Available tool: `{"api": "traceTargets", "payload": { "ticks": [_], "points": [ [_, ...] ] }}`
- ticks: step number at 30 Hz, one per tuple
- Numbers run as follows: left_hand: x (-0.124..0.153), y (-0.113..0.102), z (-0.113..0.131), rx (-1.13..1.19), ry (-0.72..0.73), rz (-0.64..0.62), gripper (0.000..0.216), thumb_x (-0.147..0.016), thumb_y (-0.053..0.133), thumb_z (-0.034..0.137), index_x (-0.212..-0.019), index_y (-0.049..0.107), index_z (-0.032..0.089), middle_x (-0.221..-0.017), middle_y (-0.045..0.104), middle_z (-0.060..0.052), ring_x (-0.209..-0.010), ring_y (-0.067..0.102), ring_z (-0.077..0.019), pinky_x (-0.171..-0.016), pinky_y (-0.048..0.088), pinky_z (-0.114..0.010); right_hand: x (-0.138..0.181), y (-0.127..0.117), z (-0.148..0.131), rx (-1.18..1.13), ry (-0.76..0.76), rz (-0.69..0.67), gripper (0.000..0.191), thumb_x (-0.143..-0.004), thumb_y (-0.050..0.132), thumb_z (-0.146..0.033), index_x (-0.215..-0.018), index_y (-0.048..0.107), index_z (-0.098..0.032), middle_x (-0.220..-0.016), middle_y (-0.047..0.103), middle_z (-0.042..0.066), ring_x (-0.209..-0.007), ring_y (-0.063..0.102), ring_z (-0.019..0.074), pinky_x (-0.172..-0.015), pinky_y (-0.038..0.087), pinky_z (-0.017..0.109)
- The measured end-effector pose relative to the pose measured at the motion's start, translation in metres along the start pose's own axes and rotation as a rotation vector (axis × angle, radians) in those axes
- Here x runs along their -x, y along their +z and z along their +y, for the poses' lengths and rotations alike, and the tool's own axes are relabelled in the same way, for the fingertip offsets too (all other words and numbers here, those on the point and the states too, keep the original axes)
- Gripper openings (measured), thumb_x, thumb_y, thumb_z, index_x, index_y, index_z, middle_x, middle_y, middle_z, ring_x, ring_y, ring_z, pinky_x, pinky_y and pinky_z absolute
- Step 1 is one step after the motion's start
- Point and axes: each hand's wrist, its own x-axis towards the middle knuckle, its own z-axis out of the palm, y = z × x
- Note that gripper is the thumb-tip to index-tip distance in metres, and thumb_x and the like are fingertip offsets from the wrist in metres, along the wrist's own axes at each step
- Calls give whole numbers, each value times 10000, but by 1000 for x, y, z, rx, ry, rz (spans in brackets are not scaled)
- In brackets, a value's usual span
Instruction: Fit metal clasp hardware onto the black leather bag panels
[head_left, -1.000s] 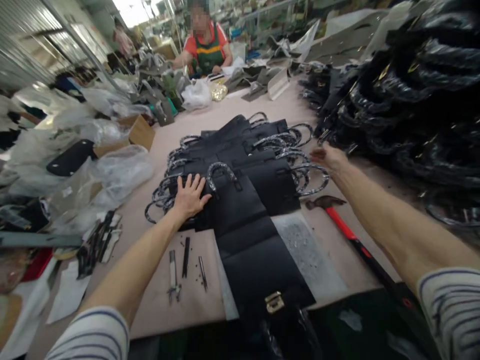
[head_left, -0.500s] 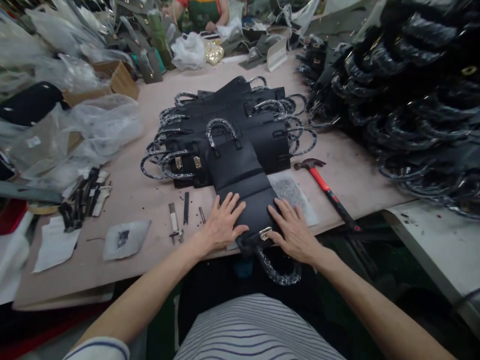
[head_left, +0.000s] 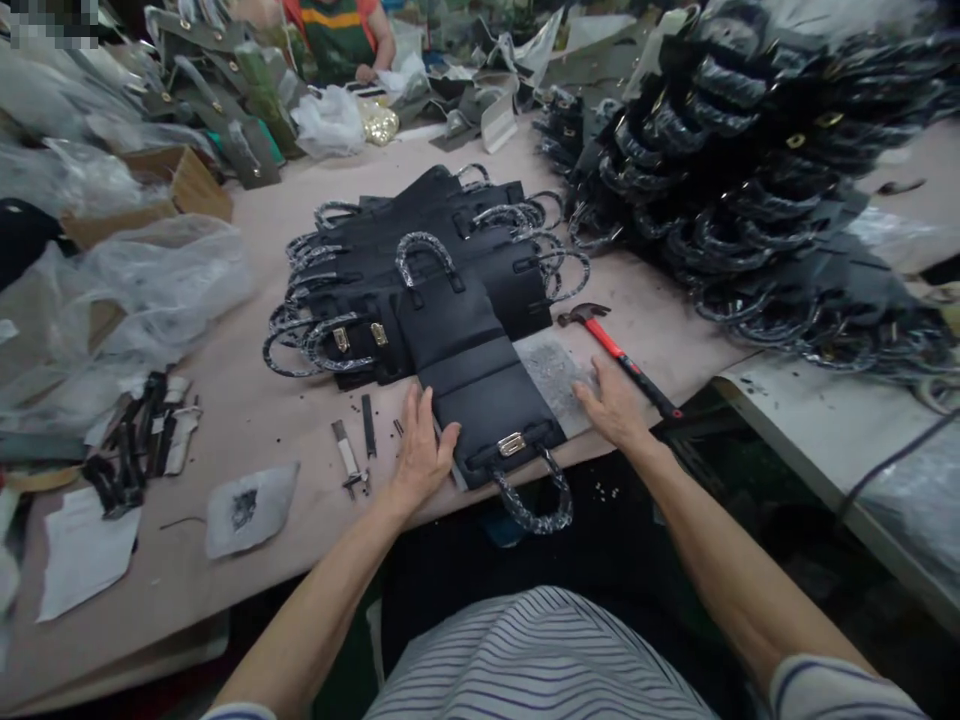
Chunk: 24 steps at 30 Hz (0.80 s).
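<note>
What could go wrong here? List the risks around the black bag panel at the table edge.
1. The black bag panel overhangs the table edge with its wrapped handle dangling. With only the flat left hand at its side, it might slide off.
2. The hammer lies right beside the right hand, its shaft reaching the edge. A nudge could knock it down.
3. Metal punches by the left hand could jab fingers.

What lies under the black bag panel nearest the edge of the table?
A grey speckled pad shows beside its right edge, by the right hand. The black bag panel hides the rest.
</note>
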Motion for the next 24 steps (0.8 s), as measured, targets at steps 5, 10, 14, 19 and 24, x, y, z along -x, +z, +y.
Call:
{"api": "traceTargets", "payload": {
  "ticks": [5, 10, 14, 19, 24],
  "points": [
    [20, 18, 8, 123, -138, 75, 690, -981, 536, 402, -1573, 268, 171, -1661, 200, -204, -1564, 163, -345, -1258, 210, -599, 9, 22, -3, -31, 59, -62, 707, -900, 502, -538, -1465, 486, -113, -1457, 540, 188, -1333, 525, 342, -1120, 440, 501],
    [32, 13, 2, 59, -124, 133, 618, -983, 538, 376, -1542, 343, 198, -1651, 250, -178, -1557, 187, -342, -1253, 222, -609, 30, 39, -22, -12, -97, 29, 657, -929, 484, -501, -1444, 497, -92, -1417, 563, 210, -1307, 540, 352, -1088, 461, 516],
    [36, 8, -4, 2, -120, 146, 548, -993, 519, 374, -1501, 423, 191, -1633, 291, -186, -1537, 246, -349, -1235, 267, -622, 33, 44, -34, 31, -133, 99, 575, -959, 468, -444, -1412, 534, -96, -1399, 562, 228, -1280, 543, 366, -1042, 484, 538],
    [36, 5, -4, -65, -139, 173, 501, -992, 525, 355, -1475, 468, 235, -1633, 310, -150, -1531, 275, -329, -1231, 291, -609, 28, 45, -49, 92, -156, 100, 551, -989, 418, -424, -1408, 549, -92, -1383, 543, 251, -1175, 582, 380, -959, 515, 520],
    [35, 0, 0, -121, -173, 153, 479, -995, 512, 344, -1459, 486, 229, -1621, 339, -147, -1514, 321, -304, -1228, 316, -580, 23, 45, -54, 92, -183, 104, 552, -985, 418, -416, -1419, 539, -97, -1361, 545, 252, -1089, 607, 385, -887, 521, 505]
  ]
}}
